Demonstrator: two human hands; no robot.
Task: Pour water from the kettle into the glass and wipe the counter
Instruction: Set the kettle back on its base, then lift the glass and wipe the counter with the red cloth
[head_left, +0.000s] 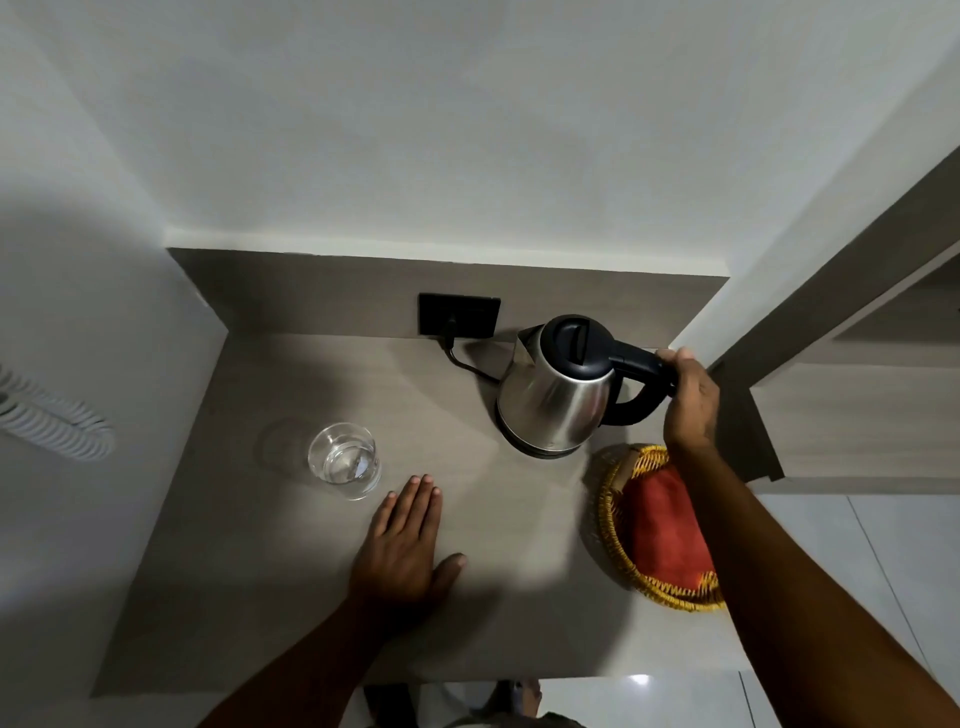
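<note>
A steel kettle (556, 402) with a black lid and handle stands on its base at the back right of the grey counter (291, 597). My right hand (688, 397) is closed around the kettle's black handle. A clear glass (344, 460) holding some water stands at the left of the counter. My left hand (402, 545) lies flat on the counter, fingers together, just right of and nearer than the glass, not touching it. A red cloth (665, 525) lies in a yellow wicker basket (613, 525) at the right, partly hidden by my right forearm.
A black wall socket (460, 314) with a plugged cord sits behind the kettle. White walls close in the counter at the back and left. A coiled white cord (57, 426) hangs at far left. A wooden panel (852, 415) and tiled floor lie to the right.
</note>
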